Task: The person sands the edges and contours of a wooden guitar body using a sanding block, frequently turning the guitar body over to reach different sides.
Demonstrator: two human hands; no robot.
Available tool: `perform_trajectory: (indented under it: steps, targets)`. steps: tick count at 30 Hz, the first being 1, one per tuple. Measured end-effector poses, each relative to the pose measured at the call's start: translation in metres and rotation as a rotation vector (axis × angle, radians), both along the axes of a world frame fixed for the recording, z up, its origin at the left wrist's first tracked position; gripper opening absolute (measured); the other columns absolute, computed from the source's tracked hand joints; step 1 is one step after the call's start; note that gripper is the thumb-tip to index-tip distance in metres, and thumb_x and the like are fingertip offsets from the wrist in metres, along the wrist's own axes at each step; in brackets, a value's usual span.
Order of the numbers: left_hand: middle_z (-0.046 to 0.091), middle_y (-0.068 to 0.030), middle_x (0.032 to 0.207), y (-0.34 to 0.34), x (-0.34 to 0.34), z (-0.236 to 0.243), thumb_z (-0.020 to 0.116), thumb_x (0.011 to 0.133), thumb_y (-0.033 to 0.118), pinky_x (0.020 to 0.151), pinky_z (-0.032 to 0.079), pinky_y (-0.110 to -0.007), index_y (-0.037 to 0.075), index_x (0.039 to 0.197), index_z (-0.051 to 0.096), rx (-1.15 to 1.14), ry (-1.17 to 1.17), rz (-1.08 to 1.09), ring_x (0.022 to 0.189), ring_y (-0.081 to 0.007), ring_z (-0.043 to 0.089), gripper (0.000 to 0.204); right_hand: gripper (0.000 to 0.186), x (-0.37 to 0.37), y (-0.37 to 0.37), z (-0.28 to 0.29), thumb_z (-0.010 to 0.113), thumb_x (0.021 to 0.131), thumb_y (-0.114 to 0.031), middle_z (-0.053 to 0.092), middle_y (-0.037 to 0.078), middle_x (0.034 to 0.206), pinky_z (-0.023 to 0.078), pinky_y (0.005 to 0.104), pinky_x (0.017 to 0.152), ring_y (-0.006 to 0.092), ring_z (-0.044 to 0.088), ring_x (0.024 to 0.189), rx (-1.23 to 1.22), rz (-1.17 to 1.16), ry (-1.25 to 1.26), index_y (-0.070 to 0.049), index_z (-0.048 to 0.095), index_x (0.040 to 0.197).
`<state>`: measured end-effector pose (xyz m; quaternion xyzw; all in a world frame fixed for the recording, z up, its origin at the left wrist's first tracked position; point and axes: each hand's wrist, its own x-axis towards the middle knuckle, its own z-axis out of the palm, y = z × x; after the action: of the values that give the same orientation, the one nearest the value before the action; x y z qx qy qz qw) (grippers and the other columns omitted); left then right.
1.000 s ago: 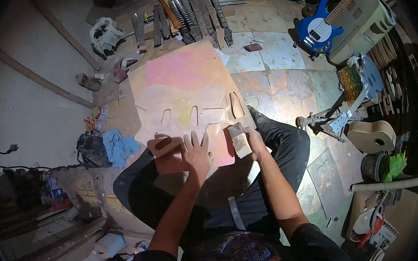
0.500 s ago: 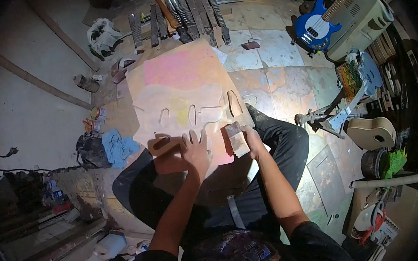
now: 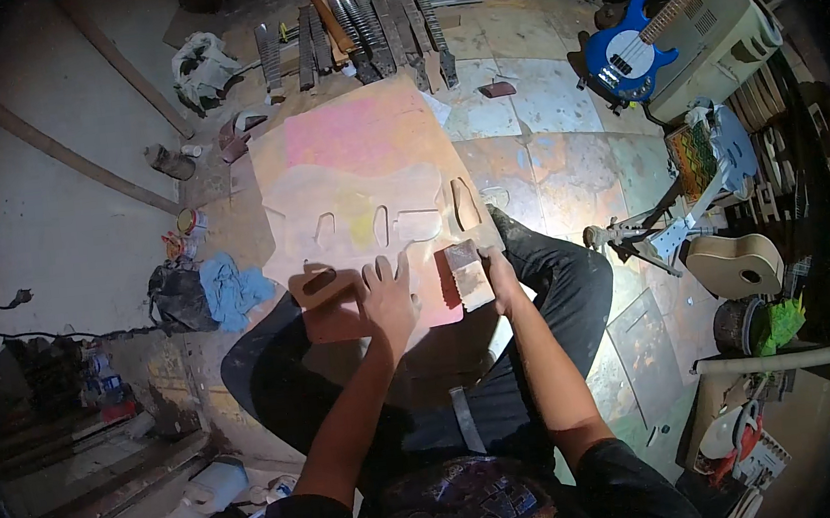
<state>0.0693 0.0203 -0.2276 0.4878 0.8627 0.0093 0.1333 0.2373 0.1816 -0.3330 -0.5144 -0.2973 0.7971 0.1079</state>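
Observation:
A pale wooden piece (image 3: 319,198) with routed, guitar-body-like outlines and cut openings lies on a larger board (image 3: 352,120) patched pink and tan, across my lap. My left hand (image 3: 389,296) rests flat on its near part, fingers spread, beside a dark oblong opening. My right hand (image 3: 503,280) grips a small block (image 3: 467,276) wrapped in worn, abrasive-looking sheet, on the near right of the piece; some of my right fingers are hidden behind the block.
A blue bass (image 3: 625,54), an acoustic guitar body (image 3: 735,258) and a stand (image 3: 613,238) are at the right. Several dark necks or strips (image 3: 363,34) lie beyond the board. A blue cloth (image 3: 233,291) and black bag (image 3: 179,302) sit left, near the wall (image 3: 52,224).
The block in my right hand has shifted slightly left along the board. My left hand stays spread in about the same place. The whole view has drifted slightly.

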Motion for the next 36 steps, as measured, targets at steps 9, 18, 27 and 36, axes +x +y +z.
perform_trajectory:
  steps: [9, 18, 27, 36]
  targets:
    - [0.044, -0.0247, 0.153, -0.022, 0.006, -0.011, 0.082, 0.078, 0.037, 0.118, 0.029, -0.062, 0.017, 0.16, 0.037, 0.061, 0.095, 0.01, 0.14, -0.0467, 0.041, 0.096, 0.064, -0.018, -0.015, 0.051, 0.066, 0.095, -0.047, 0.065, 0.017, 0.134, 0.042, 0.0404, 0.107, 0.0272, 0.059, 0.122, 0.261, 0.161, -0.065, 0.002, 0.063, 0.136]
    - [0.057, -0.0206, 0.141, -0.016, 0.001, -0.006, 0.08, 0.081, 0.031, 0.108, 0.04, -0.054, 0.009, 0.146, 0.055, 0.355, -0.14, 0.113, 0.126, -0.0411, 0.053, 0.073, 0.055, -0.015, -0.016, 0.043, 0.062, 0.098, -0.045, 0.068, 0.013, 0.125, 0.047, 0.0379, 0.1, 0.0226, 0.063, 0.112, 0.189, 0.195, 0.041, 0.0, 0.066, 0.129]
    - [0.07, -0.0052, 0.108, -0.028, 0.001, -0.005, 0.074, 0.098, 0.021, 0.074, 0.058, -0.025, -0.002, 0.125, 0.066, 0.608, -1.475, 0.695, 0.09, -0.0102, 0.067, 0.037, 0.051, -0.019, -0.052, 0.089, 0.066, 0.102, -0.039, 0.066, 0.009, 0.126, 0.05, 0.0344, 0.099, 0.0195, 0.065, 0.113, 0.327, 0.417, 0.199, -0.002, 0.059, 0.135]
    - [0.066, -0.008, 0.115, -0.044, -0.011, 0.003, 0.069, 0.098, 0.01, 0.089, 0.06, -0.031, 0.0, 0.119, 0.065, 0.849, -2.096, 0.814, 0.108, -0.0177, 0.066, 0.023, 0.049, -0.027, -0.059, 0.121, 0.047, 0.105, -0.03, 0.068, 0.011, 0.126, 0.048, 0.0367, 0.104, 0.022, 0.064, 0.116, 0.044, 0.409, 0.23, 0.0, 0.054, 0.143]
